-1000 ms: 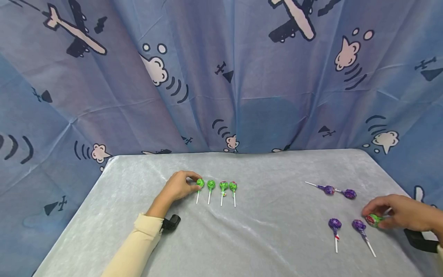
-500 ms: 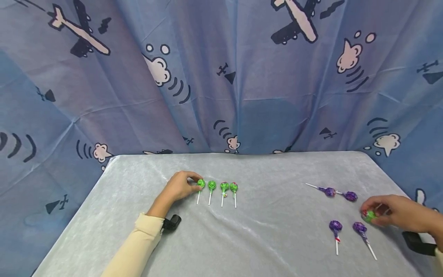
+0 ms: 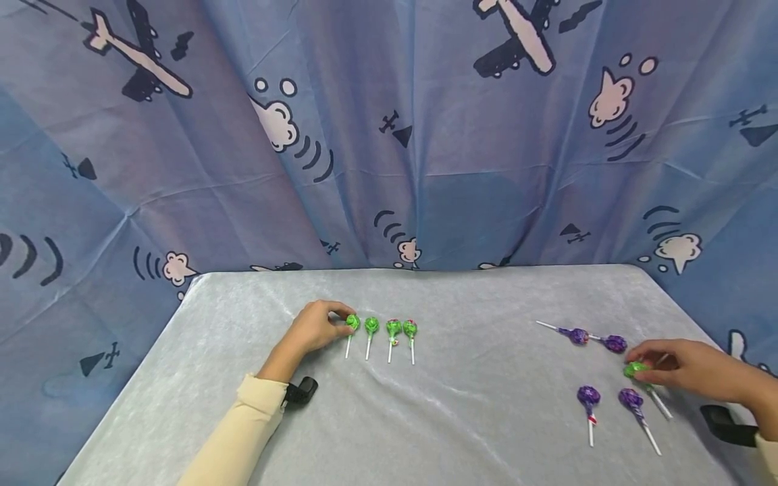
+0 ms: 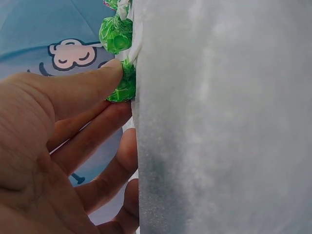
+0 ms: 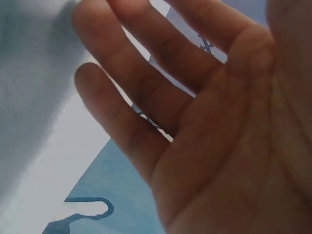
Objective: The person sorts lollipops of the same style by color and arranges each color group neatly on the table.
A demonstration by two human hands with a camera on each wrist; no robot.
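Observation:
My left hand pinches the wrapped head of the leftmost green lollipop between thumb and fingers. In the left wrist view, the thumb lies across that green head, and a neighbouring green lollipop shows beyond it. Other green lollipops stand in a row to its right, sticks toward me. At the right side, my right hand holds another green lollipop by its head, its white stick pointing toward me and to the right. The right wrist view shows fingers and palm; the lollipop is hidden there.
Near the right hand lie purple lollipops: one and another in front, and two end to end behind, one and one. The grey cloth-covered table ends at a blue patterned curtain.
My right hand has shifted slightly left and away from me with its green lollipop, turning it so the stick now shows. The left hand stays where it was.

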